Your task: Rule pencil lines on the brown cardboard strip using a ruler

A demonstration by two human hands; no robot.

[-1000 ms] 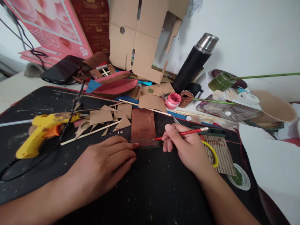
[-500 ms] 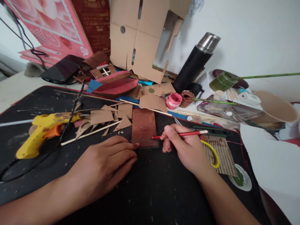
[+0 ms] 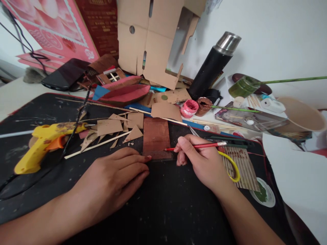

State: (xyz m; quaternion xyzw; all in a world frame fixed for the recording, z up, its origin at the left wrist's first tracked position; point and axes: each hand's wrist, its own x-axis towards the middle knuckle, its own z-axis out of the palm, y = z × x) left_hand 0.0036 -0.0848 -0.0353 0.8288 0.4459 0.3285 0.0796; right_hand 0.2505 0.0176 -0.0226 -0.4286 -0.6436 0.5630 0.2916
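Pinching red pencil (image 3: 208, 145) in right hand (image 3: 201, 158), pointing it down onto brown card (image 3: 156, 134) near far edge of black mat (image 3: 173, 211). Resting left hand (image 3: 116, 173) palm-down at card's near left corner, loosely flattened rather than clasping.

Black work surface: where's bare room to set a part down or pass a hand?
Best: the black work surface between left hand and right hand, on the near side of the brown-painted card. Smaller: behind the yellow glue gun, toward the far left edge. Crowded: around the cardboard scraps and corrugated cardboard.
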